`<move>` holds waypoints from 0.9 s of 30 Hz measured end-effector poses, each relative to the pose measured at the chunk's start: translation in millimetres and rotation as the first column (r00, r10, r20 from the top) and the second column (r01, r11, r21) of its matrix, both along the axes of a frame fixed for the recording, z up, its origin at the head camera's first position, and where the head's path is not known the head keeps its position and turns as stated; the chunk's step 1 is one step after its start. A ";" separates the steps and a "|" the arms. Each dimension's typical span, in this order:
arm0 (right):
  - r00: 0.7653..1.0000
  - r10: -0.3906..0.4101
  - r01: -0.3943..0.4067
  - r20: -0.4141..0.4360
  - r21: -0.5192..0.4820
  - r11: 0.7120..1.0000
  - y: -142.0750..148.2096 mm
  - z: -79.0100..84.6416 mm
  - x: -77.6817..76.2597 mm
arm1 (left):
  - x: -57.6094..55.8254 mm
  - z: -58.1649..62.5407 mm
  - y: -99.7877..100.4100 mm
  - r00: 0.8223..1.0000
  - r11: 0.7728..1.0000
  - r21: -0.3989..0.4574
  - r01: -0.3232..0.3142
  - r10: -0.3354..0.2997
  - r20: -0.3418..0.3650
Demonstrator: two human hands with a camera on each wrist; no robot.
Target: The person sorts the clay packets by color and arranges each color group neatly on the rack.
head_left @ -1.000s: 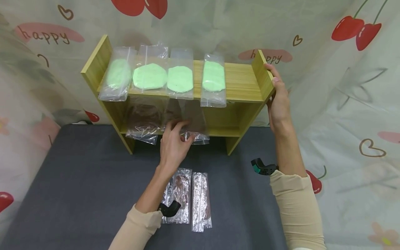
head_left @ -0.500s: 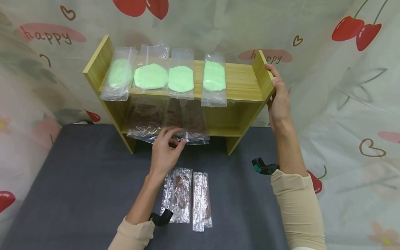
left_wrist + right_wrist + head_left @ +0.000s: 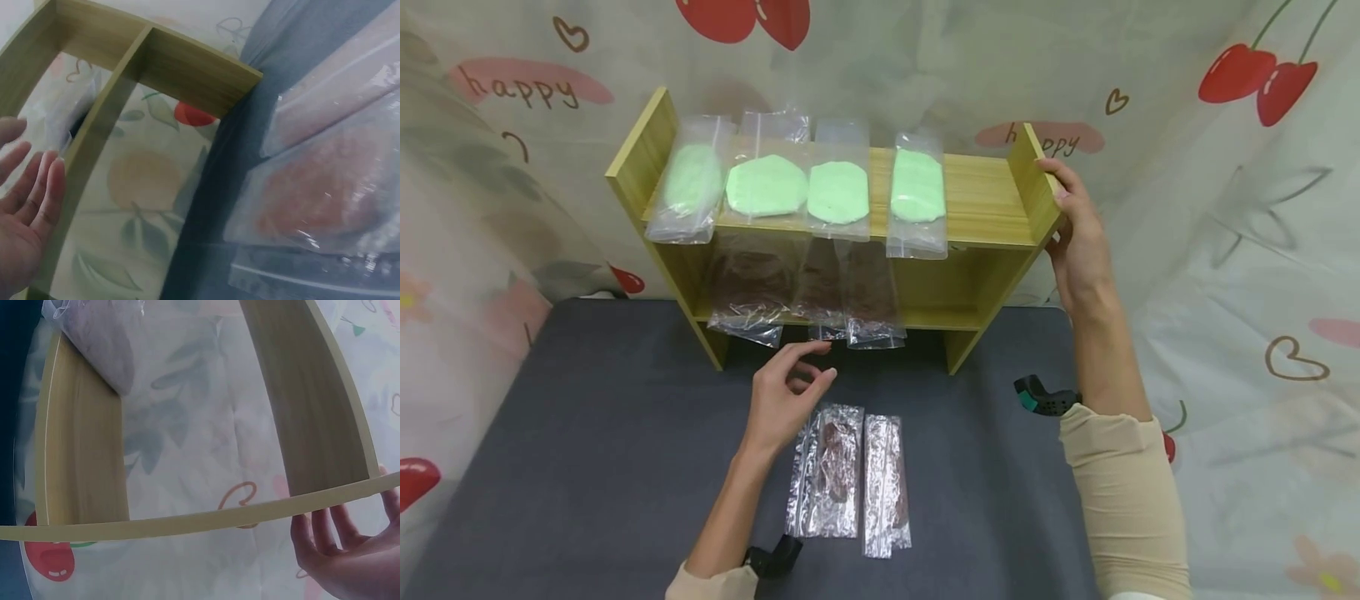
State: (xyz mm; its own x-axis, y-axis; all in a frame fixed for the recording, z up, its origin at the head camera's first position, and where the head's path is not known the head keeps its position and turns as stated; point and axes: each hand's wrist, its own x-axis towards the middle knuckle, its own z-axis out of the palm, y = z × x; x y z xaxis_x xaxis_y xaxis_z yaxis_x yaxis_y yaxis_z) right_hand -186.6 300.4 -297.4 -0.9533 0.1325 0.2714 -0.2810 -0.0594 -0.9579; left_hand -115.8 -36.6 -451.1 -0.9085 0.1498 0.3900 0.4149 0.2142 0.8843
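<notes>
A small wooden shelf (image 3: 977,200) with two boards stands at the back of the dark table. My right hand (image 3: 1081,246) grips its right side panel near the top; the right wrist view shows the fingers along the panel's outer face. My left hand (image 3: 781,400) is in front of the lower board, with bent fingers and nothing in them. Just beyond its fingertips, clear bags with dark brown contents (image 3: 820,279) lie on the lower board, their ends hanging over its edge. Several clear zip bags with pale green pieces (image 3: 766,185) lie along the upper board.
More clear bags with reddish-brown contents (image 3: 837,471) lie flat on the dark tabletop (image 3: 610,467) in front of the shelf, below my left hand. A patterned cloth (image 3: 880,67) with cherries and hearts hangs close behind and at both sides.
My left hand has drawn back from the brown bags on the lower board, moving toward me and to the left. My right hand keeps its grip on the side panel.
</notes>
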 end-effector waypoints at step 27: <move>1.000 0.001 -0.001 0.019 -0.005 1.000 -0.6 1.9 0.0 | 34.9 -110.9 -27.4 0.974 0.997 0.030 0.070 -0.075 0.213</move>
State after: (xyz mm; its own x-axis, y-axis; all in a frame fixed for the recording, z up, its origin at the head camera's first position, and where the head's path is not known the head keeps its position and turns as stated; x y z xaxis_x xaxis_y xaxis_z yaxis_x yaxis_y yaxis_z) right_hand -186.6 299.8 -295.6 -0.9583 0.1332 0.2529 -0.2630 -0.0645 -0.9626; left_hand -80.9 -64.0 -562.1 -0.9584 0.2115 0.1915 0.2290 0.1696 0.9585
